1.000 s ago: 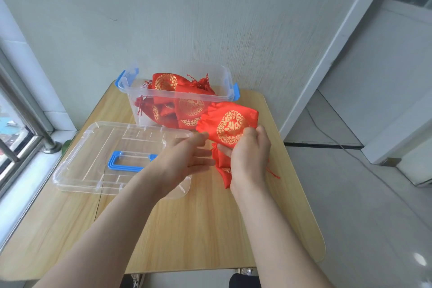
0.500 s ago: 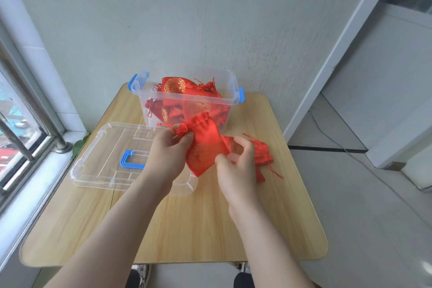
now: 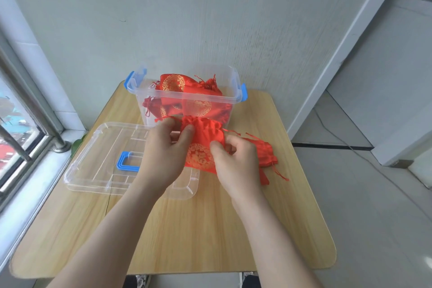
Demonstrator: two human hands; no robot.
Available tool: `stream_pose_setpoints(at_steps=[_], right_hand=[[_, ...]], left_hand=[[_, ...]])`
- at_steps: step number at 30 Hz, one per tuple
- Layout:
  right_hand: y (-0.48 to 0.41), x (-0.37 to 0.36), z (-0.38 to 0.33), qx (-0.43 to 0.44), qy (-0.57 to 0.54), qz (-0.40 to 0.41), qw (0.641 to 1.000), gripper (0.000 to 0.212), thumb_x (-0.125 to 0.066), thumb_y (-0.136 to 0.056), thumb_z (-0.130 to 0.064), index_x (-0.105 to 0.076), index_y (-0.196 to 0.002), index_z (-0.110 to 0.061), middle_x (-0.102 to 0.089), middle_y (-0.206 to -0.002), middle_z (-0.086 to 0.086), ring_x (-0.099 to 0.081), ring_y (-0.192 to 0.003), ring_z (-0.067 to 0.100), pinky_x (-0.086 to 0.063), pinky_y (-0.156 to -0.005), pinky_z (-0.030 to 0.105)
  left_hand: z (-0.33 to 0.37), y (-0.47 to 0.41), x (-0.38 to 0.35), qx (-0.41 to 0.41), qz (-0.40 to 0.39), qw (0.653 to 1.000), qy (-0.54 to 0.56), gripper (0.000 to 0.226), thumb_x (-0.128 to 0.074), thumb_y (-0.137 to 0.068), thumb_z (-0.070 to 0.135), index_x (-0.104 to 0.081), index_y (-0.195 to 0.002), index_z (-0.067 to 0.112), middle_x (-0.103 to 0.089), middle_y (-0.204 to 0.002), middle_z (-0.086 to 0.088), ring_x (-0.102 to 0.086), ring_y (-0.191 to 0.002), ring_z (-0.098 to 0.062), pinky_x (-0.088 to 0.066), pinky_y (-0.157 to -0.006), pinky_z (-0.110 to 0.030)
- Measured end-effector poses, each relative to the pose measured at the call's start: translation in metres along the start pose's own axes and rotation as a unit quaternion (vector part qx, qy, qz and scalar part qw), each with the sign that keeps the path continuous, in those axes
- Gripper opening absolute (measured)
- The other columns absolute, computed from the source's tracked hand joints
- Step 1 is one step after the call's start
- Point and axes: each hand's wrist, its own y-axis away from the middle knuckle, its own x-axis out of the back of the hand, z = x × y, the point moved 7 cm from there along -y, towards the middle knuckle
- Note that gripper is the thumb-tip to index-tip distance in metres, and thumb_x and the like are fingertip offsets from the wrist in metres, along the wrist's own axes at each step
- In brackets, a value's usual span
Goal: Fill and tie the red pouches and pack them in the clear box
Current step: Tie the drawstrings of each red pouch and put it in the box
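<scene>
The left hand (image 3: pixel 163 154) pinched the gathered mouth of the pouch (image 3: pixel 205 135) between thumb and forefinger, with a cord end poking out past the thumb. The right hand (image 3: pixel 236 166) had its fingers curled tight on the pouch's right edge; whether they nipped cloth or cord could not be told. Between the two hands the pouch hung bunched, mouth up and to the left, with its gold emblem showing low down by the right thumb. A second before, it had been held up flat with the emblem facing the camera, level with the box's front wall. Half a second before, it had already dropped between the hands, emblem mostly turned away and the right hand lower on the cloth. Since then that hand had climbed to the pouch's side, while the left kept its pinch at the mouth. The pouch sat just in front of the box (image 3: pixel 233 72), above the near right corner of the lid (image 3: pixel 93 170). The spare pouches (image 3: pixel 266 152) lay flat on the table (image 3: pixel 187 229) just right of the right hand, cords trailing, as before. The packed pouches (image 3: pixel 177 84) filled the box about to its rim, unchanged. The lid lay left of the hands with its blue handle (image 3: pixel 127 161) up, partly under the left wrist. The box's blue clips (image 3: pixel 243 92) stood open at both ends. The box stood against the wall (image 3: pixel 210 18), and a window (image 3: pixel 18 124) ran down the left.
</scene>
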Motion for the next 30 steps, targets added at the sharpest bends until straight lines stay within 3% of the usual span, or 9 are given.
stream_pose_setpoints(at_steps=[2, 5, 9, 11, 13, 16, 19, 24, 30], right_hand=[[-0.005, -0.002, -0.001, -0.013, -0.003, -0.019, 1.000, 0.024, -0.063, -0.089, -0.028, -0.066, -0.079, -0.006, -0.048, -0.061, 0.002, -0.040, -0.062, 0.016, -0.043, -0.061, 0.047], [-0.012, -0.003, -0.002, -0.015, -0.023, -0.027, 0.999, 0.023, -0.060, -0.092, -0.023, -0.062, -0.079, -0.004, -0.049, -0.059, -0.004, -0.042, -0.059, 0.016, -0.040, -0.060, 0.041], [-0.021, -0.001, -0.005, 0.006, -0.044, -0.017, 0.999, 0.026, -0.050, -0.097, -0.028, -0.069, -0.088, -0.012, -0.066, -0.074, 0.017, -0.061, -0.072, 0.037, -0.051, -0.066, 0.048], [-0.024, -0.002, -0.005, -0.001, -0.063, -0.018, 0.998, 0.030, -0.044, -0.106, -0.026, -0.068, -0.094, -0.014, -0.065, -0.078, 0.018, -0.060, -0.069, 0.035, -0.050, -0.059, 0.043], [-0.025, -0.007, -0.002, -0.058, -0.152, -0.036, 0.986, 0.032, -0.040, -0.113, -0.026, -0.069, -0.100, -0.019, -0.065, -0.079, 0.006, -0.058, -0.065, 0.020, -0.047, -0.056, 0.032], [-0.025, -0.013, 0.000, -0.127, -0.247, -0.071, 0.958, 0.030, -0.043, -0.114, -0.025, -0.067, -0.095, -0.022, -0.058, -0.068, -0.014, -0.051, -0.059, 0.005, -0.040, -0.058, 0.024], [-0.026, -0.017, -0.006, -0.149, -0.342, -0.101, 0.922, 0.027, -0.041, -0.110, -0.012, -0.068, -0.106, -0.013, -0.043, -0.069, -0.004, -0.034, -0.057, 0.010, -0.027, -0.055, 0.027], [-0.024, -0.017, -0.010, -0.204, -0.457, -0.118, 0.858, 0.037, -0.042, -0.098, -0.004, -0.073, -0.118, -0.007, -0.055, -0.070, 0.005, -0.043, -0.056, 0.016, -0.038, -0.054, 0.028], [-0.026, -0.007, -0.009, -0.184, -0.401, -0.080, 0.894, 0.017, -0.061, -0.100, -0.009, -0.077, -0.104, -0.005, -0.068, -0.081, 0.008, -0.059, -0.063, 0.015, -0.053, -0.059, 0.025]], left_hand=[[0.005, -0.003, -0.001, -0.021, 0.002, 1.000, -0.018, 0.025, -0.061, -0.107, 0.031, -0.069, -0.093, 0.012, -0.069, -0.074, -0.008, -0.060, -0.061, -0.008, -0.050, -0.057, -0.027], [0.004, -0.007, -0.002, -0.026, 0.007, 0.999, -0.018, 0.043, -0.053, -0.109, 0.042, -0.064, -0.088, 0.006, -0.059, -0.071, -0.019, -0.052, -0.063, -0.016, -0.042, -0.056, -0.042], [0.000, -0.013, 0.002, -0.009, 0.047, 0.999, -0.005, 0.032, -0.056, -0.109, 0.038, -0.071, -0.086, 0.020, -0.068, -0.072, 0.013, -0.059, -0.067, 0.000, -0.046, -0.060, -0.016], [0.000, -0.017, 0.006, -0.020, 0.063, 0.998, -0.022, 0.024, -0.062, -0.106, 0.036, -0.073, -0.086, 0.028, -0.067, -0.072, 0.023, -0.057, -0.066, 0.003, -0.043, -0.061, -0.013], [-0.002, -0.021, 0.011, -0.026, 0.078, 0.996, -0.020, 0.023, -0.068, -0.102, 0.036, -0.075, -0.084, 0.026, -0.057, -0.062, 0.014, -0.045, -0.057, -0.002, -0.038, -0.058, -0.027], [-0.008, -0.025, 0.014, 0.001, 0.088, 0.996, 0.030, 0.024, -0.073, -0.100, 0.034, -0.078, -0.085, 0.016, -0.059, -0.070, -0.006, -0.050, -0.065, -0.015, -0.047, -0.062, -0.044], [-0.012, -0.027, 0.009, 0.040, 0.074, 0.992, 0.099, 0.029, -0.067, -0.104, 0.029, -0.077, -0.091, 0.005, -0.067, -0.077, -0.007, -0.062, -0.067, -0.018, -0.059, -0.067, -0.036], [-0.022, -0.029, 0.000, 0.093, 0.049, 0.977, 0.188, 0.026, -0.064, -0.106, 0.026, -0.073, -0.099, 0.002, -0.072, -0.088, -0.016, -0.071, -0.078, -0.019, -0.062, -0.075, -0.031], [-0.021, -0.026, 0.000, 0.123, 0.057, 0.957, 0.258, 0.014, -0.068, -0.103, 0.017, -0.073, -0.091, 0.010, -0.075, -0.090, -0.013, -0.077, -0.087, -0.024, -0.062, -0.082, -0.031]])
